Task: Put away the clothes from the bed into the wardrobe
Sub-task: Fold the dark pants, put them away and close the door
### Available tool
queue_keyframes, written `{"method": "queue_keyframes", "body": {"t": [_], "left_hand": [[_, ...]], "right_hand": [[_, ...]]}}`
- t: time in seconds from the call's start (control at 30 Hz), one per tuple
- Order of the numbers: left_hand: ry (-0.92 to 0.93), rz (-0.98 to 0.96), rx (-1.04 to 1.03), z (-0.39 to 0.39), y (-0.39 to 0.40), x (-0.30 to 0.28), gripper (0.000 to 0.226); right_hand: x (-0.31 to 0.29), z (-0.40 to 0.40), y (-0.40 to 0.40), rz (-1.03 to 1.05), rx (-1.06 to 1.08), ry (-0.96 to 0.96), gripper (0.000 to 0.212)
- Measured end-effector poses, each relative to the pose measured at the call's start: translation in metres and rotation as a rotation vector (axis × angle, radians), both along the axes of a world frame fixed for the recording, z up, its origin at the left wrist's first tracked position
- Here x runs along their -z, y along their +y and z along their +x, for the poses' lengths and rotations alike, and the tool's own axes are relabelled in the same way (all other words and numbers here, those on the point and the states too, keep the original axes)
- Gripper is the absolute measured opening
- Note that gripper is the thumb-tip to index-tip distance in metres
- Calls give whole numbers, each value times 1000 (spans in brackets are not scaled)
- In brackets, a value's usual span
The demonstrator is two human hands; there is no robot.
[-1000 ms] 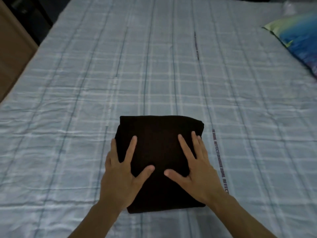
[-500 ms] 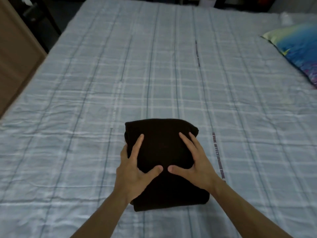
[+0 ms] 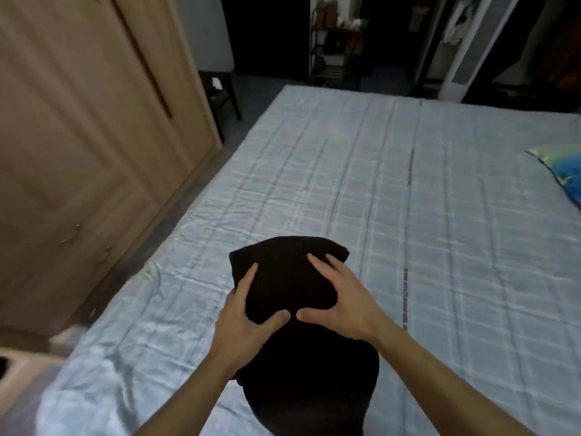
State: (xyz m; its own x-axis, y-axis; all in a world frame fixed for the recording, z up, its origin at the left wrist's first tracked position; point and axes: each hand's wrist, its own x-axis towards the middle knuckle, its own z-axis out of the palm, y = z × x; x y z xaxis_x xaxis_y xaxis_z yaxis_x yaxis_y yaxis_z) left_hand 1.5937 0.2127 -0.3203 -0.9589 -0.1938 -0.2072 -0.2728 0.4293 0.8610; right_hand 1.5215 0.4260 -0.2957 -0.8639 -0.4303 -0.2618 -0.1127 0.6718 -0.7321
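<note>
Where both palms lay flat on it a second ago, the left hand [image 3: 248,322] and right hand [image 3: 341,302] now grip the folded garment [image 3: 283,278], lifting it off the bed [image 3: 408,199] as the view swings toward the closed wardrobe [image 3: 78,136].

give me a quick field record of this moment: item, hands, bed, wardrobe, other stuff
item: folded black garment, lifted off the bed
left hand: grips its left side, thumb on top
right hand: grips its right side, thumb on top
bed: light blue checked sheet
wardrobe: wooden, left of the bed, doors shut
pillow: blue, at the right edge
</note>
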Motion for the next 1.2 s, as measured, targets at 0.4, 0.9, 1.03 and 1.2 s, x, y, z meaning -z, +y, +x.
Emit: {"method": "queue_keyframes", "body": {"t": [0.4,0.9,1.03,1.2], "left_hand": [[256,-197,-401,184,-144,-178,102],[230,-227,-952,506,-399,-199,102],[215,-200,-1028,554,-442,-190,101],[167,-174,-1096,571,-502,-169,100]], "right_hand": [[-168,110,-183,-174,-378,130,110],[-206,365,-535,-174,-896,153,112],[-200,406,-596,-151,-980,135,114],[-180,418,-675,-99,-1043,106,113]]}}
